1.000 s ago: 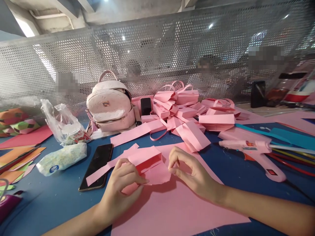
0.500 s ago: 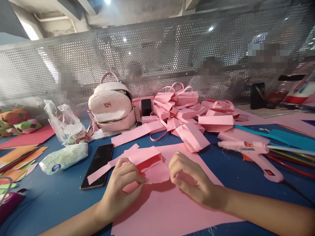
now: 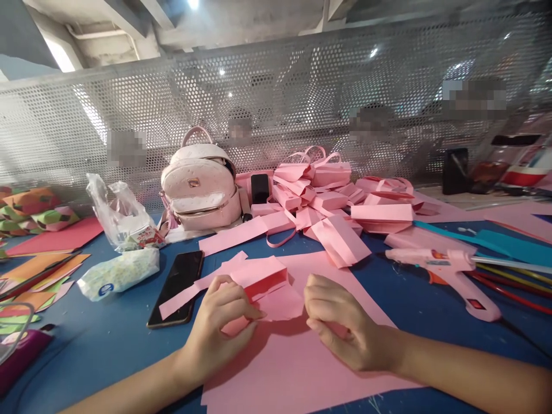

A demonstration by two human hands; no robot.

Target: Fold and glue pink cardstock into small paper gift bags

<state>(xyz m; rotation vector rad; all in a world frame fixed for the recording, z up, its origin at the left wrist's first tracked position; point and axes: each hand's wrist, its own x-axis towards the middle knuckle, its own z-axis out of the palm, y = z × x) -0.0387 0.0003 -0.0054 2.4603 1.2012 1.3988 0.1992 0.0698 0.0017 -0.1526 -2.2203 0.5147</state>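
A partly folded piece of pink paper (image 3: 282, 299) with an open, box-like end lies in front of me on a large flat pink sheet (image 3: 276, 368). My left hand (image 3: 226, 316) is closed at its near left edge, thumb and index finger pinching the paper. By the right edge of the same paper is my right hand (image 3: 338, 322), its fingers curled in and thumb drawn against them. What that hand holds, if anything, is hidden. A narrow pink paper strip (image 3: 179, 301) runs from behind my left hand across a dark phone (image 3: 181, 282).
Behind the paper is a pile of folded pink paper bags (image 3: 321, 198), beside a pale backpack (image 3: 200, 187). A pink glue gun (image 3: 452, 267) lies to the right. On the left are a tissue pack (image 3: 121, 275), a plastic bag (image 3: 123, 215) and coloured paper (image 3: 37, 276).
My right hand's fingers have curled in more tightly near the paper's right edge. My left hand keeps its pinch. The whole view has shifted slightly.
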